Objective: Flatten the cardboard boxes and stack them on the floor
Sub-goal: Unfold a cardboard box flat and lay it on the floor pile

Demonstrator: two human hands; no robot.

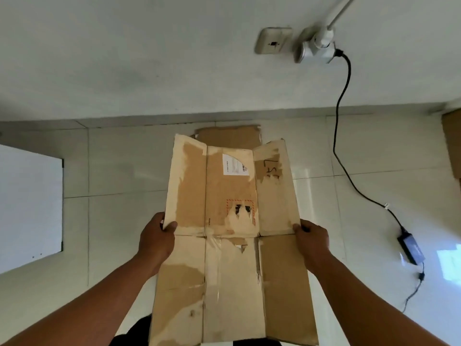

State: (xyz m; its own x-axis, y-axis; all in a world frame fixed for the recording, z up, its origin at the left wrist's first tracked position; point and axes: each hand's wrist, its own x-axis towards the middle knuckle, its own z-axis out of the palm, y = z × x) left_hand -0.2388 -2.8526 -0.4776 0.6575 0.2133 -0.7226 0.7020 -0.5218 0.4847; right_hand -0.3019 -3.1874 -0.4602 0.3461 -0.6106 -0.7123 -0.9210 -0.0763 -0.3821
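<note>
Left hand (pixel 156 236) and right hand (pixel 313 237) pinch my flattened box (pixel 232 270); dropped crooked, it could miss the cardboard (pixel 229 137) below.

Soft, even daylight fills the room, moderately bright, giving the white wall (pixel 124 58) a faint greenish cast. The glossy floor tiles (pixel 124 221) carry a bright rectangular patch of glare at the right edge. Clear tape on the flattened cardboard box (pixel 232 270) catches a dull shine. Shadows are faint and diffuse. The wall socket (pixel 273 39) looks smeared, and wide-angle bending stretches the frame's edges.
</note>
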